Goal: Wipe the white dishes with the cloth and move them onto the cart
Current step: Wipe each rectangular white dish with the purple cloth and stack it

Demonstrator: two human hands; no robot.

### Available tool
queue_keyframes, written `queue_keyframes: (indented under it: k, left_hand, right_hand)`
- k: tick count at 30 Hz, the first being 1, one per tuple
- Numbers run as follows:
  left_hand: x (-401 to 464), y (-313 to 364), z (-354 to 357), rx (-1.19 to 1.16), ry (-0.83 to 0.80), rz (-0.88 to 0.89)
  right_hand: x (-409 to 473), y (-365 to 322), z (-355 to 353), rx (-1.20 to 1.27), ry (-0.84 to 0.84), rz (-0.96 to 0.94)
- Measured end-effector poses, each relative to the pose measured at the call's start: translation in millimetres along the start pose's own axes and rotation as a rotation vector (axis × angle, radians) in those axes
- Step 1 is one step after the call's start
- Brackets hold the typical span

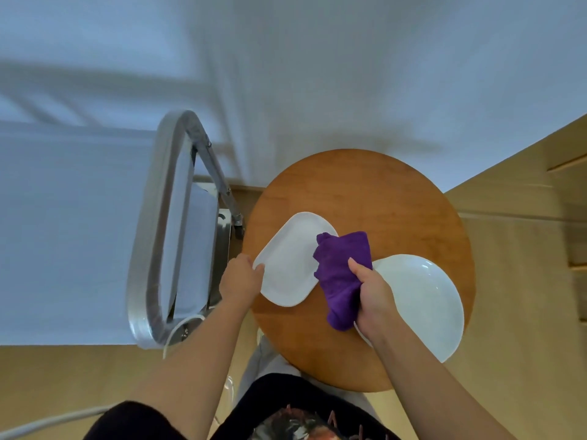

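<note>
**Square dish under the cloth, round plate waiting**

Nearest to me are the two bare forearms, reaching up from a dark top at the bottom of the view. Following the right one, I see the right hand (374, 296) with its fingers curled tight round a bunched purple cloth (341, 274); the cloth's upper end lies on the right edge of the square white dish (290, 260). Under that wrist sits a round white plate (422, 300), flat on the round wooden table (365, 192) and partly hidden by the hand and forearm. I cannot tell whether the cloth touches the round plate.

On my other side, the left hand (241, 274) grips the square dish at its left corner, thumb on top of the rim and the other fingers hidden beneath. From this angle I cannot tell whether the dish rests flat on the table or is raised.

Further out, just beside the table's left edge, stands the metal cart (165, 217) with its rounded silver handle rail. I see a white cable (181, 328) looping near its near end. Beyond lies a pale wall, and light wooden flooring to the right.
</note>
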State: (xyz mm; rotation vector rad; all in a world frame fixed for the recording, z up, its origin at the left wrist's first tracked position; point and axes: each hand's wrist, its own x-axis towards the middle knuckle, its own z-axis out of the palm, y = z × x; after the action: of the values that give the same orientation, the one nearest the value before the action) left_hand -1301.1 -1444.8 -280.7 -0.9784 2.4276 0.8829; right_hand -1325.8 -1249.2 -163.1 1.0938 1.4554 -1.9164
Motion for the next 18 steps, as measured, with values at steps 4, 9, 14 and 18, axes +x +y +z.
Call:
queue_keyframes:
  k: [4,9,14,18]
  left_hand:
    - [6.5,-1.2,-0.2,0.062,-0.054,0.029]
    - [12.4,-2.5,-0.1,0.036,-0.071,0.013]
    - [16.0,-1.6,1.9,-0.004,-0.113,-0.037]
    - [15.6,-0.5,-1.5,0.044,-0.150,-0.019]
  right_hand:
    - [6.7,1.5,8.8,-0.045,0.035,-0.031]
    - [10.8,1.1,15.1,-0.052,0.061,-0.029]
    - [11.7,1.0,13.6,-0.053,0.068,-0.022]
    - [12.1,0.6,10.9,-0.045,0.075,-0.015]
